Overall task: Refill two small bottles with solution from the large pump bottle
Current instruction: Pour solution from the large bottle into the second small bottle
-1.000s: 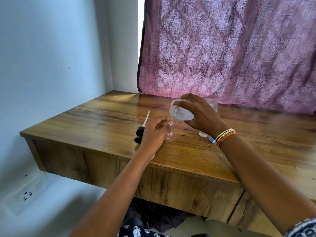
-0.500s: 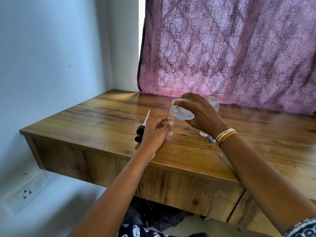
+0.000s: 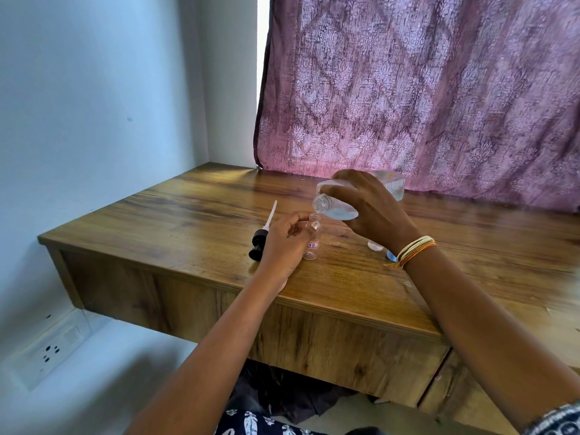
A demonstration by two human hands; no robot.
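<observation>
The large bottle [image 3: 337, 206] has tipped a touch further since a moment ago, its open neck now dipping just above the mouth of the small bottle [image 3: 312, 237], though I can't make out any stream running between them yet. The right hand [image 3: 373, 211] has its fingers wrapped round the big bottle's body, holding it nearly on its side with the solution pooled toward the neck. The left hand [image 3: 282, 243] pinches the little labelled bottle and steadies it upright on the table [image 3: 188, 211]; it looks empty still, so I'd judge the first refill is only about to start. The removed pump head [image 3: 262, 237], black collar and white tube, lies on the table just left of that hand, out of the pour's way. Behind the right wrist something small and clear [image 3: 375, 245] stands, perhaps the second bottle, mostly hidden, with a bit of blue [image 3: 390, 255] beside it. The narrow mouth is the real trouble: a wide neck over it could easily spill.
</observation>
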